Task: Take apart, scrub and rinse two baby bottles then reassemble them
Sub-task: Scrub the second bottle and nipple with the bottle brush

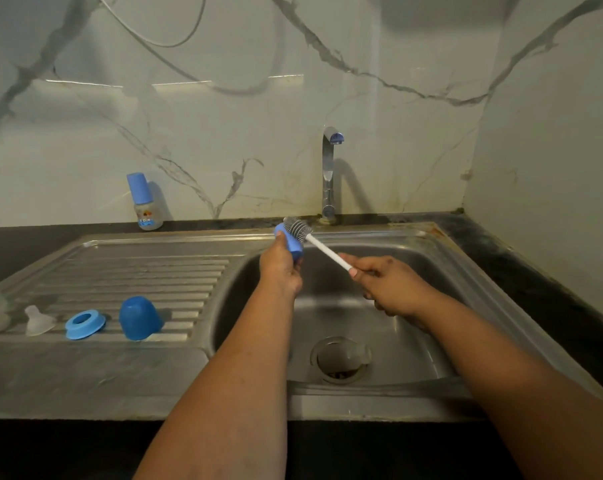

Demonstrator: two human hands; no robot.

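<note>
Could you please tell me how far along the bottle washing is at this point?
One bottle is apart: its nipple, ring and cap lie on the drainboard. The left hand holds a blue part while the right hand works the brush on it. The second bottle stands assembled, untouched. The tap is off; rinsing and reassembly remain.

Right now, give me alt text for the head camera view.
Over a steel sink, the left hand holds a blue cap while the right hand scrubs it with a brush. A nipple, ring and second cap lie on the drainboard.
</note>
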